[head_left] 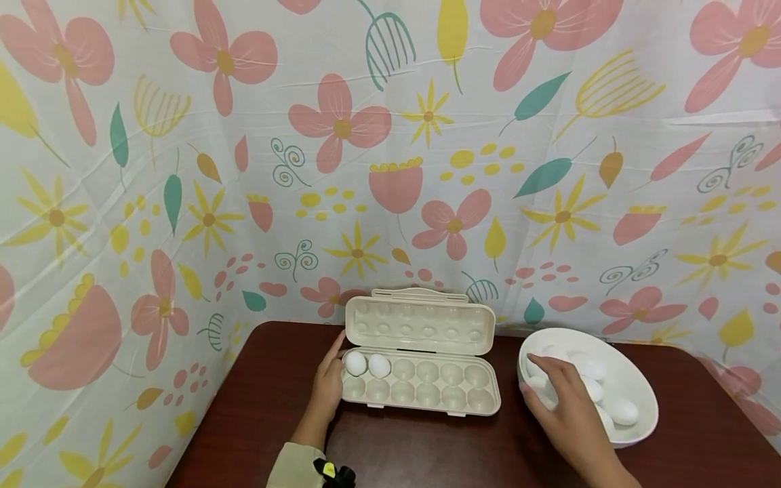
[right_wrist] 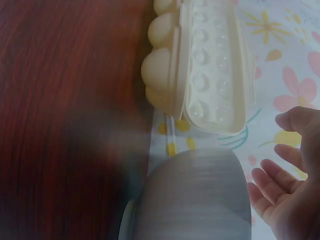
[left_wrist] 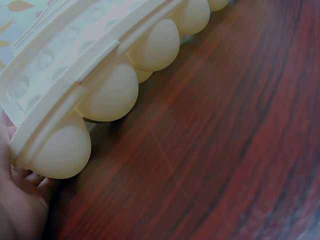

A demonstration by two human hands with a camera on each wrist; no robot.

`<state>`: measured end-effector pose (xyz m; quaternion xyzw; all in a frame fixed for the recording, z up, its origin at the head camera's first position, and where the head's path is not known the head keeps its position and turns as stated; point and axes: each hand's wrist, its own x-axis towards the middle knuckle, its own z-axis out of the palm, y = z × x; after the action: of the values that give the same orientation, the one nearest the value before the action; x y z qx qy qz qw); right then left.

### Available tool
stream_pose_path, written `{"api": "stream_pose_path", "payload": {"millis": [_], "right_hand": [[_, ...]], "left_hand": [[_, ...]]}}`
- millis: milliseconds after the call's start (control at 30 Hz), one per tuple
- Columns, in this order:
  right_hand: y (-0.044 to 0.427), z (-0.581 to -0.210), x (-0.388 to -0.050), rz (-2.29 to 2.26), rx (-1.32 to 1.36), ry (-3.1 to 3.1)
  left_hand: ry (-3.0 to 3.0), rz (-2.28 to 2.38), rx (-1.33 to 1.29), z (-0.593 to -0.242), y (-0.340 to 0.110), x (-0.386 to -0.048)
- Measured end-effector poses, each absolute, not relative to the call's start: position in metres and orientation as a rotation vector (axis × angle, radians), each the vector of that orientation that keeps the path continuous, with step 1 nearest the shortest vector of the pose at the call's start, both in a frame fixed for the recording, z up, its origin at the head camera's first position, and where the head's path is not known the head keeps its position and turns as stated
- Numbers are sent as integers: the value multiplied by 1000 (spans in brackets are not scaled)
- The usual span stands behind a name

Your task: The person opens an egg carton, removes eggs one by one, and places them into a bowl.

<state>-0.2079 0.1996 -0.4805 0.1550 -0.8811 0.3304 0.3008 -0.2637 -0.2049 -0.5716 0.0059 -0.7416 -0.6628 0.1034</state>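
Note:
A cream plastic egg carton (head_left: 415, 401) stands on the table with its lid (head_left: 421, 325) raised at the back. Two white eggs (head_left: 367, 364) sit side by side in the back row, at the left end. My left hand (head_left: 328, 390) holds the carton's left end, its fingers partly under the rim in the left wrist view. To the right is a white oval bowl (head_left: 648, 407) with several white eggs (head_left: 621, 411). Over the bowl's left side hovers my right hand (head_left: 573, 413), fingers spread and slightly bent. The right wrist view shows nothing in the right hand's fingers (right_wrist: 272, 182).
The dark red-brown wooden table (head_left: 427, 451) ends at the back against a flower-printed cloth (head_left: 451, 169), which also hangs along the left. A dark strap with a yellow tag (head_left: 331, 469) is on my left wrist.

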Motion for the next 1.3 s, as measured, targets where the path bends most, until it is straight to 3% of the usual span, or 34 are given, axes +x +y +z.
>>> {"api": "stream_pose_path", "payload": {"millis": [967, 1300], "right_hand": [[131, -488, -214, 893, 589, -2406], [111, -491, -221, 893, 696, -2363]], "left_hand": [[-2188, -1981, 24, -555, -201, -257], [-2180, -1957, 27, -567, -203, -262]]}}
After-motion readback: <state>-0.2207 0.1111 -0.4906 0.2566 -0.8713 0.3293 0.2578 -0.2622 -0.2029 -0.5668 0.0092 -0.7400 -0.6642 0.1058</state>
